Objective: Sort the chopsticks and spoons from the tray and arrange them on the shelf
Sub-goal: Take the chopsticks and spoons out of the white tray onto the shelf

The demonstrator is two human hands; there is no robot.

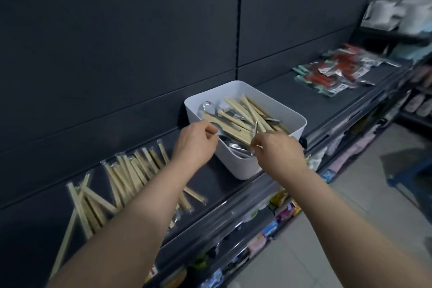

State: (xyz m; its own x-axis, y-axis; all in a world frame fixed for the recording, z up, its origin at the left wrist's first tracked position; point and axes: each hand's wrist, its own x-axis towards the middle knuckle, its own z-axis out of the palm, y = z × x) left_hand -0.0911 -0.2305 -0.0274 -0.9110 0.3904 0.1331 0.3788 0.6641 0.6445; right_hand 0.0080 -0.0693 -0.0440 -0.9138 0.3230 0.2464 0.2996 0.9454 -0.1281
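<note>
A white tray [295, 121] stands on the dark shelf [236, 184], filled with wrapped wooden chopsticks [245, 114] and metal spoons [207, 107]. My left hand [194, 142] is at the tray's near left rim, its fingers pinching the handle end of a spoon [224, 138]. At the tray's near right rim, my right hand [278, 152] has its fingers curled on another wrapped spoon [239, 148]. To the left on the shelf lie sorted chopsticks in clear wrappers [126, 177], partly hidden by my left forearm.
Red and green packaged goods [336, 72] lie on the shelf to the right. Colourful packets [278, 215] fill the lower shelves under the front edge. White bags [388, 14] sit at the far right. A blue stool [411, 177] stands on the tiled floor.
</note>
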